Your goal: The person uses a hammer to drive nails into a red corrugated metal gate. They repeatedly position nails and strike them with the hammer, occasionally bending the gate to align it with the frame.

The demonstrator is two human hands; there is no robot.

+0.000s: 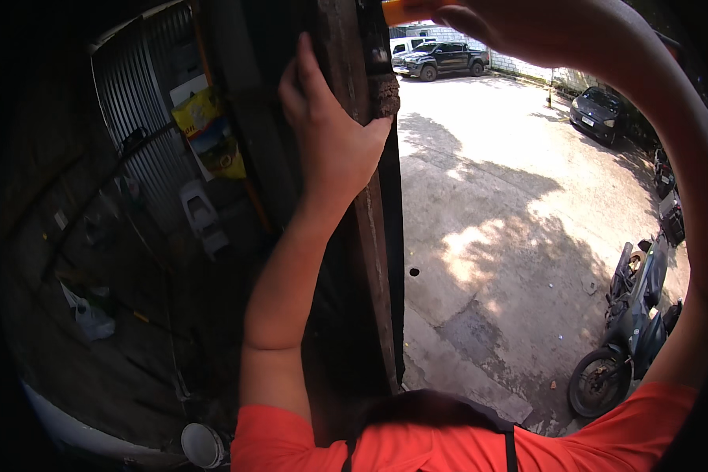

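My left hand (334, 134) lies against a dark brown upright post (362, 236), its fingers stretched out and apart. The thumb reaches to the post's right edge, just below a rough brown lump (386, 96). At the top edge of the view, my right hand (468, 22) is closed around an orange handle-like piece (405, 11). Most of that piece and the right fingertips are cut off by the frame, so its kind does not show. Both arms are raised.
Left of the post is a dim space with a white plastic chair (201, 214), a yellow sack (212, 130) and a white bucket (202, 444). Outside on the right stand a motorcycle (633, 315), a dark car (598, 112) and a dark pickup (442, 59) on sunlit concrete.
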